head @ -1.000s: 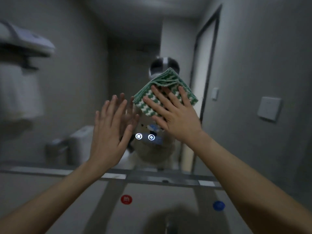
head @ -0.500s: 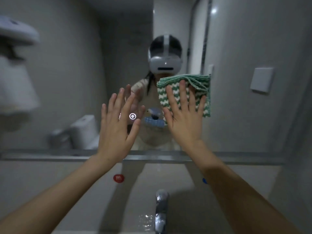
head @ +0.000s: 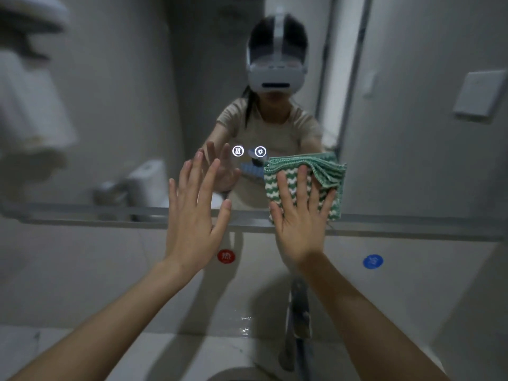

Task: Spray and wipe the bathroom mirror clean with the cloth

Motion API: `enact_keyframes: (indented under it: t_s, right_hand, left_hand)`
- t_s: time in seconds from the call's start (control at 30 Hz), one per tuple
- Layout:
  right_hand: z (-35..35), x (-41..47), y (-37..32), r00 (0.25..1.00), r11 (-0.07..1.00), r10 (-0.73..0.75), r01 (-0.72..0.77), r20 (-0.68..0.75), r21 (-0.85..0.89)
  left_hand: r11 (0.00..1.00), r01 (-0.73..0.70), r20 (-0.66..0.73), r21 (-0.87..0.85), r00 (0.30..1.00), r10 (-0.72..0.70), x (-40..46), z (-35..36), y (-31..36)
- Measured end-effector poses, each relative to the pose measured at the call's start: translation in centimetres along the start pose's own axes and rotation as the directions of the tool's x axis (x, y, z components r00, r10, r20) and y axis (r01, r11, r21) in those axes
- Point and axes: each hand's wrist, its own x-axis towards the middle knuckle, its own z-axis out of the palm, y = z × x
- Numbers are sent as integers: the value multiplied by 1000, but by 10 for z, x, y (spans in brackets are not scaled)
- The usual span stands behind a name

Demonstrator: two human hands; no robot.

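The bathroom mirror [head: 412, 160] fills the upper part of the head view, its lower edge running across the middle. A folded green-and-white cloth [head: 324, 171] lies flat against the glass just above that edge, right of centre. My right hand [head: 301, 215] presses on the cloth with straight, spread fingers. My left hand [head: 192, 213] is held up flat to the left of it, fingers straight, near the glass; whether it touches is unclear. No spray bottle is in view.
Two lit touch icons [head: 248, 151] glow on the mirror above the hands. A chrome tap [head: 298, 312] rises from the basin below. Red [head: 226, 256] and blue [head: 372, 261] round stickers mark the wall under the mirror. A wall switch plate [head: 479, 96] sits at right.
My right hand has slid the cloth down the mirror to its lower edge. My left hand has dropped with it, still flat beside it.
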Motion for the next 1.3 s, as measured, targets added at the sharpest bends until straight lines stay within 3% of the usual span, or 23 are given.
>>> enact_keyframes:
  t_s: [0.23,0.4,0.73,0.97,1.3]
  right_hand:
    - [15,-8,-27,998,999,46,-47,-46,-14]
    - [20,0,-64,978,982,-189,189,-87,-11]
    - [34,62,-201,958,958,-285,286,26,-33]
    - [10,118,-184,869,868,-489,476,-80,-140]
    - [-38,231,-166,868,858,-483,445,-110,-258]
  left_hand:
    - [999,33,6,7,999,-33,-10,-1,-35]
    - [997,54,6,-47,999,-54,-12,-1,-54]
    - [991,120,-145,-59,981,-127,11,-70,-123]
    - [988,115,-213,-107,968,-136,32,-79,-140]
    - [988,64,-257,-140,961,-98,66,-94,-131]
